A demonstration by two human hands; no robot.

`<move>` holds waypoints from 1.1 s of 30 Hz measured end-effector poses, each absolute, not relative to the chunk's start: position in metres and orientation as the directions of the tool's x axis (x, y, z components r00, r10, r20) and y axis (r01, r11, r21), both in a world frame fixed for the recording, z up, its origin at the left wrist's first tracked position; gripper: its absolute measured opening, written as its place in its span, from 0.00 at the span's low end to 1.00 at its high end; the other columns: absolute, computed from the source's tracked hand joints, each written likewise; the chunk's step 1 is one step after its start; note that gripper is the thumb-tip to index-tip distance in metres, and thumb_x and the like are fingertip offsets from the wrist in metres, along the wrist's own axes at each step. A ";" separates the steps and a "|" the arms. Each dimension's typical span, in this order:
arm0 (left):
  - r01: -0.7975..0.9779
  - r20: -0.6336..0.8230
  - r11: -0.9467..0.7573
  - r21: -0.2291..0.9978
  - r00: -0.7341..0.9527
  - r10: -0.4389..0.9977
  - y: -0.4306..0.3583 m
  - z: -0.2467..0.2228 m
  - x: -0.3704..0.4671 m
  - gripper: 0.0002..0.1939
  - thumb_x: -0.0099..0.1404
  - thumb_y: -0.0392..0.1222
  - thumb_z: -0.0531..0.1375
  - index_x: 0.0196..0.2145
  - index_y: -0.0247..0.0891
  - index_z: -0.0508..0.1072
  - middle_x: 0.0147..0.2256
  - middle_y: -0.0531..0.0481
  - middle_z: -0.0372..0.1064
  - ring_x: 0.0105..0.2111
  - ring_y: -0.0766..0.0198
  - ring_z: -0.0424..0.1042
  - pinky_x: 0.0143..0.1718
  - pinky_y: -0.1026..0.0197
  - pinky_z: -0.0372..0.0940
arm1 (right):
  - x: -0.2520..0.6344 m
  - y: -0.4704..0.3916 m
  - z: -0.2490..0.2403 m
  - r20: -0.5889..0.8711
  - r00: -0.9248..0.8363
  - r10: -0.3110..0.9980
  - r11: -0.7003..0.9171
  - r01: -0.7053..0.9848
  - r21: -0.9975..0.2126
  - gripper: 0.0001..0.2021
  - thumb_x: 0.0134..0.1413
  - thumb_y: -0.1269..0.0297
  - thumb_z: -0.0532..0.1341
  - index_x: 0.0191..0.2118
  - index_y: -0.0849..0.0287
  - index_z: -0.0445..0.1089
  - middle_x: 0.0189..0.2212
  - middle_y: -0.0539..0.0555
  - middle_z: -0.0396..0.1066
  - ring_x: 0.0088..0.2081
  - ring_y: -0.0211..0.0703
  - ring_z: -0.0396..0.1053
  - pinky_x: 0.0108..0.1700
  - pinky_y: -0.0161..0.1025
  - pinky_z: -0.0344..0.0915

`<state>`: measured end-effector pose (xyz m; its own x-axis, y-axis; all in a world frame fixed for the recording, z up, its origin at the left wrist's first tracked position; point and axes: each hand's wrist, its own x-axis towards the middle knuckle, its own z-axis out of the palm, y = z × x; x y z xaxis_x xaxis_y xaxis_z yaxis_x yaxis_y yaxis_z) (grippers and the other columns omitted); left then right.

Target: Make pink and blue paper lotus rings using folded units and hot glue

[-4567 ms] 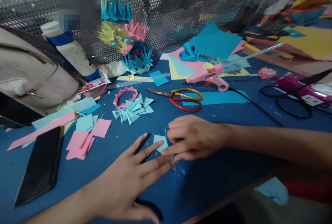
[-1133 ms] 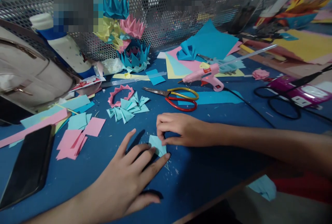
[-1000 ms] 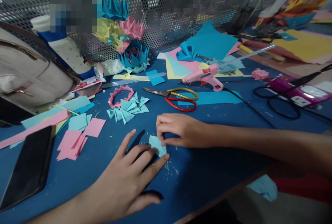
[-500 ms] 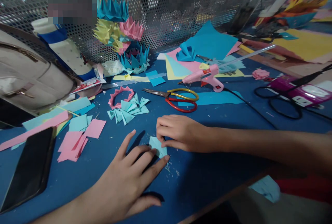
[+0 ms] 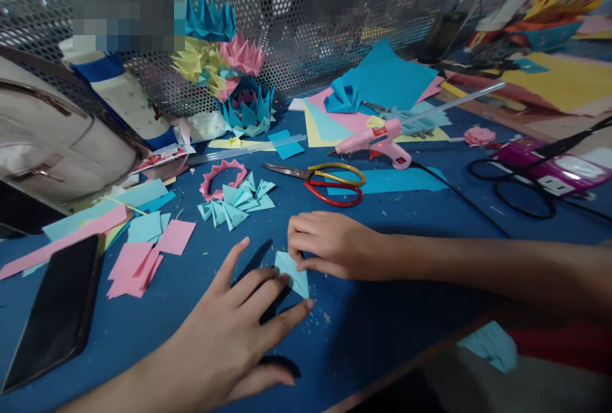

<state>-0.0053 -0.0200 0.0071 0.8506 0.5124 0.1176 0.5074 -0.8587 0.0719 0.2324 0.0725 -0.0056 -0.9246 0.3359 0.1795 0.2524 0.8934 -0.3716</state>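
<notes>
A small light-blue piece of folded paper (image 5: 292,273) lies flat on the blue table between my hands. My left hand (image 5: 239,320) is spread open over the tabletop, its middle fingertips on the paper's left edge and its index fingertip by the lower corner. My right hand (image 5: 329,244) is closed, with the thumb and curled fingers pinching the paper's upper right edge. Beyond the hands lie a pile of folded light-blue paper pieces (image 5: 234,204), a pink pointed paper ring (image 5: 206,185) and scissors (image 5: 313,177) with red and yellow handles.
Left are a black phone (image 5: 55,311), pink paper squares (image 5: 131,269), a bag (image 5: 57,126) and a bottle (image 5: 122,91). Behind stand paper flowers (image 5: 246,104) and a pink glue gun (image 5: 370,140), its cord running right. A perforated metal panel (image 5: 282,30) borders the back.
My left index finger has slid slightly downward, off the paper's lower corner, which now shows. The right hand and the paper have hardly moved.
</notes>
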 end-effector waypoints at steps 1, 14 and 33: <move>0.504 0.121 -0.861 0.069 0.853 0.508 -0.020 0.007 -0.005 0.31 0.68 0.62 0.52 0.63 0.46 0.62 0.50 0.46 0.70 0.53 0.52 0.65 0.65 0.36 0.22 | 0.232 0.073 -0.006 0.181 -0.924 0.336 0.894 0.252 -0.372 0.09 0.65 0.61 0.56 0.38 0.61 0.68 0.38 0.55 0.65 0.38 0.42 0.59 0.40 0.38 0.55; 0.551 0.110 -0.832 0.072 0.824 0.555 -0.022 0.006 0.002 0.38 0.66 0.66 0.50 0.64 0.38 0.59 0.47 0.47 0.71 0.51 0.53 0.65 0.66 0.37 0.20 | 0.232 0.072 -0.008 0.187 -0.926 0.329 0.912 0.260 -0.317 0.09 0.66 0.61 0.55 0.38 0.61 0.67 0.38 0.55 0.65 0.38 0.42 0.60 0.40 0.38 0.54; 0.584 0.117 -0.800 0.137 0.793 0.598 -0.024 0.004 0.001 0.38 0.65 0.67 0.50 0.64 0.40 0.59 0.49 0.45 0.68 0.49 0.53 0.65 0.65 0.36 0.22 | 0.255 0.102 0.008 0.147 -0.989 0.032 0.834 -0.055 -0.549 0.15 0.65 0.53 0.55 0.48 0.51 0.75 0.25 0.47 0.61 0.28 0.35 0.61 0.32 0.35 0.52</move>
